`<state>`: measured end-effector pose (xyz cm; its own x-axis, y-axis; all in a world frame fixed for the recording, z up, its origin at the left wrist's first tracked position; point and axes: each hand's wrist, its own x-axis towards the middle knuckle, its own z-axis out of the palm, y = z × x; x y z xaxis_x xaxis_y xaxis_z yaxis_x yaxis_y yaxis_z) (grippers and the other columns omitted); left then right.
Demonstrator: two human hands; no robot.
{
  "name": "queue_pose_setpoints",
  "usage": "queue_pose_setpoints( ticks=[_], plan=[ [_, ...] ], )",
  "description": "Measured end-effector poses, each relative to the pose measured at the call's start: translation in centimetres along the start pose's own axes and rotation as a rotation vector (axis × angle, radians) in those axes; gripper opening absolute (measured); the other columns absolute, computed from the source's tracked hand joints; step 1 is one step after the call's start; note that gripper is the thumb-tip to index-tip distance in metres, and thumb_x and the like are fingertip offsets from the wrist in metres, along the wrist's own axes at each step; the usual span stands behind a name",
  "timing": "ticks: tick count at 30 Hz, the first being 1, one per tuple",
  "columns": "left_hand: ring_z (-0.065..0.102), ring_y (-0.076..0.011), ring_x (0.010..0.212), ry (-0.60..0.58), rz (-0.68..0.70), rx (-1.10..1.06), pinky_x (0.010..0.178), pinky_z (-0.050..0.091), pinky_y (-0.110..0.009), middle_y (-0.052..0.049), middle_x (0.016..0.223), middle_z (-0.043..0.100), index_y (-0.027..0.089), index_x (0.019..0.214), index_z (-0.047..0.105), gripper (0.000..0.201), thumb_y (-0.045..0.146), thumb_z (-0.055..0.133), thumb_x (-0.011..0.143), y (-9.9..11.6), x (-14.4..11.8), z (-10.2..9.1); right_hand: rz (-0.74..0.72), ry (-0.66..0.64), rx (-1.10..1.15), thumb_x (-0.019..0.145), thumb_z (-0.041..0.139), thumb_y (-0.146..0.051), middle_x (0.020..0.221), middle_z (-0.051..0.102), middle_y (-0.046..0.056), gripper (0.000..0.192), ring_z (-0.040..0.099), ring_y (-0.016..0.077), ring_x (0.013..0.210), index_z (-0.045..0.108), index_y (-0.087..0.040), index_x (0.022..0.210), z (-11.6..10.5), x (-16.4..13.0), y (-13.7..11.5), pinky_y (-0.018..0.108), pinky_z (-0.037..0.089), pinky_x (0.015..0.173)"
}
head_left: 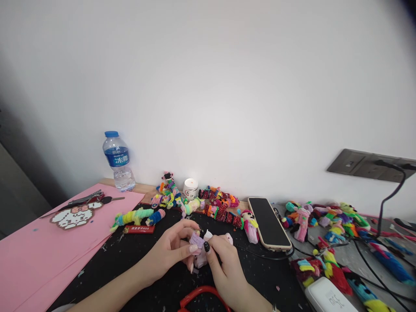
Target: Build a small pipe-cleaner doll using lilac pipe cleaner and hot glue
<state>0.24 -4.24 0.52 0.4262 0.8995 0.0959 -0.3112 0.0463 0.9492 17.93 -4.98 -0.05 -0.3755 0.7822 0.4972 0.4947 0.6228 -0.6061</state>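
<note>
While both hands (201,258) pinch lilac figure (197,241), bottle (118,161) label blue

I see the water bottle (118,161) standing behind the paper sheet (48,242) at left; the phone (268,222) lies right of my hands, the wall socket (370,165) above it.

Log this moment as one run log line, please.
left hand + right hand: pinching lilac pipe-cleaner figure | surface: black mat | nearby: phone, water bottle
</note>
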Motion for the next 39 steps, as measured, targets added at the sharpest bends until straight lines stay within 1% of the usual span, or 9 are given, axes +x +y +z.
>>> queue_pose_setpoints(
  ticks=[8,12,15,21,26,39],
  plan=[
    [0.056,-0.0062,0.050,0.004,-0.012,-0.003,0.049,0.050,-0.021,0.002,0.081,0.058,0.022,0.103,0.049,0.030,0.025,0.065,0.078,0.23,0.07,0.12,0.006,-0.004,0.007,0.090,0.036,-0.015,0.067,0.053,0.000,0.022,0.047,0.0154,0.064,0.045,-0.019,0.070,-0.08,0.00,-0.02,0.026,0.032,0.059],
    [0.056,-0.0046,0.040,0.003,-0.027,0.031,0.038,0.043,-0.016,0.000,0.088,0.059,0.021,0.102,0.047,0.030,0.027,0.064,0.078,0.34,0.01,0.13,0.009,-0.010,0.000,0.090,0.036,-0.016,0.067,0.052,0.001,0.023,0.046,0.0155,0.065,0.045,-0.019,0.070,0.03,0.01,0.04,0.026,0.032,0.060],
    [0.058,-0.0050,0.039,0.000,-0.038,0.039,0.036,0.041,-0.014,-0.002,0.091,0.060,0.022,0.102,0.047,0.029,0.028,0.063,0.079,0.42,0.01,0.17,0.011,-0.020,0.007,0.091,0.036,-0.017,0.069,0.053,0.001,0.022,0.046,0.0156,0.066,0.046,-0.019,0.072,0.11,0.03,0.07,0.026,0.032,0.060],
    [0.058,-0.0055,0.039,0.029,-0.041,0.036,0.037,0.046,-0.016,-0.001,0.090,0.060,0.021,0.100,0.048,0.030,0.027,0.066,0.077,0.37,0.13,0.27,0.007,-0.012,-0.004,0.090,0.037,-0.015,0.067,0.053,0.001,0.023,0.047,0.0155,0.064,0.046,-0.019,0.069,0.03,0.05,-0.02,0.026,0.032,0.059],
    [0.060,-0.0061,0.042,0.028,-0.037,0.029,0.042,0.049,-0.018,0.000,0.089,0.060,0.022,0.100,0.048,0.029,0.026,0.066,0.077,0.34,0.16,0.23,-0.004,0.007,-0.015,0.090,0.038,-0.014,0.065,0.052,0.000,0.023,0.047,0.0148,0.063,0.045,-0.019,0.068,-0.01,0.05,0.02,0.025,0.032,0.058],
    [0.064,-0.0086,0.049,0.036,-0.050,0.014,0.049,0.053,-0.022,0.000,0.091,0.061,0.021,0.097,0.047,0.031,0.025,0.068,0.075,0.51,0.18,0.33,-0.001,-0.002,-0.014,0.091,0.037,-0.016,0.065,0.051,-0.001,0.023,0.046,0.0146,0.063,0.044,-0.019,0.069,-0.01,0.08,0.05,0.025,0.031,0.059]
  ],
)
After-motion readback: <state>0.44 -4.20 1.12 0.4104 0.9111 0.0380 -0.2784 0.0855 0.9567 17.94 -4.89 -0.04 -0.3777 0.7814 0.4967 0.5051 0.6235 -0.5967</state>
